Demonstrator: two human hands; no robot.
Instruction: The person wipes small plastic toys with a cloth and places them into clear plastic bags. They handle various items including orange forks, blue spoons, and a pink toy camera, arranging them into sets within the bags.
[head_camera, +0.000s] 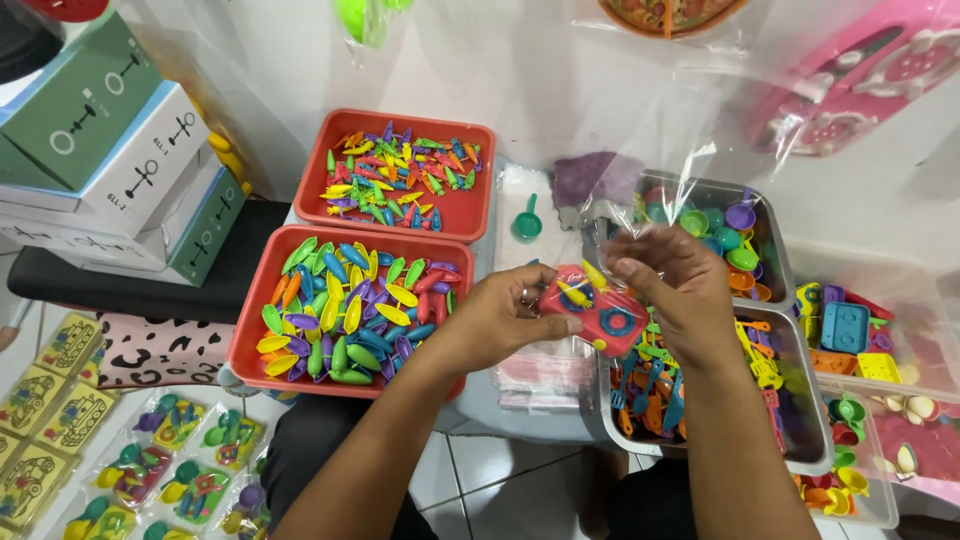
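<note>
Both hands pinch a light, rigid red toy stove (597, 312): left hand (505, 318) grips its near-left edge, right hand (672, 285) its far-right side beneath crinkly clear plastic bag (640, 170).

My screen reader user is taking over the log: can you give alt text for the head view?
Two bare hands, left hand and right hand, hold a red toy stove inside a clear plastic bag above a metal tray of small plastic utensils. To the left sit two red trays of colourful plastic pieces, with packed toy bags below.
</note>
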